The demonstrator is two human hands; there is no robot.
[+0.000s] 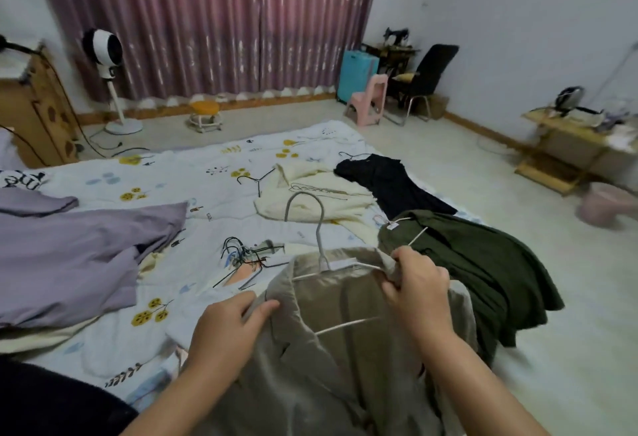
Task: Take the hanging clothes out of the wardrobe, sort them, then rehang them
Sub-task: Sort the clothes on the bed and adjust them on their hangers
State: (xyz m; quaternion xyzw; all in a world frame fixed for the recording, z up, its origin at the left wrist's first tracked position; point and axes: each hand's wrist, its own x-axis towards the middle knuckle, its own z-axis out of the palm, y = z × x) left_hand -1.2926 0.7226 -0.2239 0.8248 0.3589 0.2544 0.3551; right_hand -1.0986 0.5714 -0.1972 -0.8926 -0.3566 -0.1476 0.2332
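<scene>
Bedroom: pink curtain [207, 21] across the back wall, pale floor, bed [214, 173] with a flower-print sheet as the sorting surface.

Largest on the bed: lilac garment [76, 249], spread well left of the left fingers. Olive-green dress [483, 263] lies just right of the right-hand fingers, draped over the bed edge, with a white hanger in its neck. Cream knit [310, 194] sits beyond the fingertips, black dress [390, 180] beyond that toward the far corner. Loose pile of wire hangers [241, 256] just past the left fingertips.

Task item in hand: beige jacket [328, 349], held up between both hands over the near bed edge, on a grey hanger [319, 228] whose hook stands up above the collar, between the two sets of fingers.

Left hand [224, 328]: fingers curled, thumb and fingers pinching the left shoulder and lapel fabric. Right hand [417, 287]: fingers curled and pinching the right collar edge where the hanger arm runs under it.

Handling, my read: soft woven cloth, light, no stiffness of its own, so it sags wherever unsupported. The hanger is the only rigid part. The lapel looks likely to slide off the hanger arm if the collar isn't seated. Best hold is the shoulder seams, pinched against the hanger arms, or the hook itself once both shoulders are on. Gripping mid-panel will just bunch it.

Step looks like seating the jacket on its hanger before it goes back to the wardrobe, which is out of view.
</scene>
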